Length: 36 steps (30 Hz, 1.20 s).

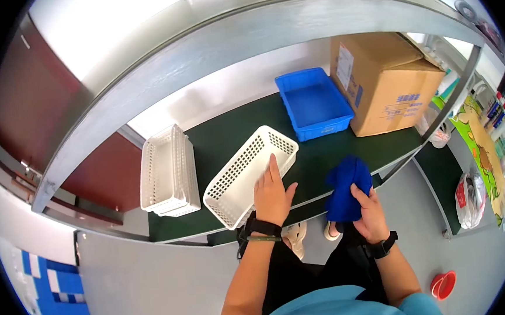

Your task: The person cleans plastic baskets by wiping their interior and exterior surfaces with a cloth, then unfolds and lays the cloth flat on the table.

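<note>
My right hand (371,212) grips a blue cloth (348,189), which hangs folded at the front edge of the dark green shelf. Over the near right side of a white perforated plastic basket (229,203) is my left hand (273,196), its fingers stretched out and the thumb apart. Whether the left fingers touch the basket's wall I cannot tell. The basket lies at a slant on the shelf, and nothing shows inside the part I can see. Each wrist wears a black band.
Stacked white baskets (166,174) stand at the left of the green shelf (219,145). At the back are a blue plastic tray (316,128) and a cardboard box (386,98). A metal beam (216,57) crosses above. A red bucket (443,285) stands on the floor at right.
</note>
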### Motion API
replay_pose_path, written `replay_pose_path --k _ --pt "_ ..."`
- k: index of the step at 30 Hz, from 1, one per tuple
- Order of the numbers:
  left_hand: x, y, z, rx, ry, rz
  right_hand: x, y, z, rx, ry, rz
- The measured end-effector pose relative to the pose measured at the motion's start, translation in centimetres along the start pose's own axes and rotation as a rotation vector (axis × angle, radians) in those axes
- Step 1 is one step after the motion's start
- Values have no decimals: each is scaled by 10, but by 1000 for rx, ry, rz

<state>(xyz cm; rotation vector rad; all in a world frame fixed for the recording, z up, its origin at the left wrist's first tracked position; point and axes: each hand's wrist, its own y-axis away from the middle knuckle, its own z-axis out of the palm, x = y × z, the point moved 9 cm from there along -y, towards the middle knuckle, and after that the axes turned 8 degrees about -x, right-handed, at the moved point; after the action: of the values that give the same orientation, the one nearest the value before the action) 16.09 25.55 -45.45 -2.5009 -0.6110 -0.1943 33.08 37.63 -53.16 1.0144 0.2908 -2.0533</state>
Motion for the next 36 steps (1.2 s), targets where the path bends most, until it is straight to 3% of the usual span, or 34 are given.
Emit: replay_pose_path --k 2,3,5,7,9,11,12,16,21,27,29,31,36 --pt "-16 6 39 -344 42 -207 -7 -1 -4 23 -48 -30" --pt "-14 10 39 -350 45 -189 -11 0 -8 39 -95 -49" --pt "13 27 35 -394 -12 121 -15 3 -14 56 -106 -48" --pt "28 44 23 -381 32 234 -18 1 -15 63 -99 -67" --pt "32 54 21 -419 -2 188 -13 -1 -17 73 -52 -106" --pt "34 54 0 -244 -225 27 -2 -5 -16 78 -12 -119" --pt "44 50 -4 -233 -190 70 5 -8 -16 81 26 -119" --pt "41 39 31 -379 -14 -38 31 -4 5 36 27 -34" --pt "34 31 47 -343 -76 27 55 6 -1 87 63 2" --pt "39 46 50 -458 -54 143 71 -20 48 -105 177 19" --pt "47 52 42 -440 -9 199 82 -50 43 -169 -25 143" --pt "47 57 40 -420 13 193 84 -52 40 -95 -59 205" --pt "33 45 38 -377 17 149 79 3 54 -99 523 -155"
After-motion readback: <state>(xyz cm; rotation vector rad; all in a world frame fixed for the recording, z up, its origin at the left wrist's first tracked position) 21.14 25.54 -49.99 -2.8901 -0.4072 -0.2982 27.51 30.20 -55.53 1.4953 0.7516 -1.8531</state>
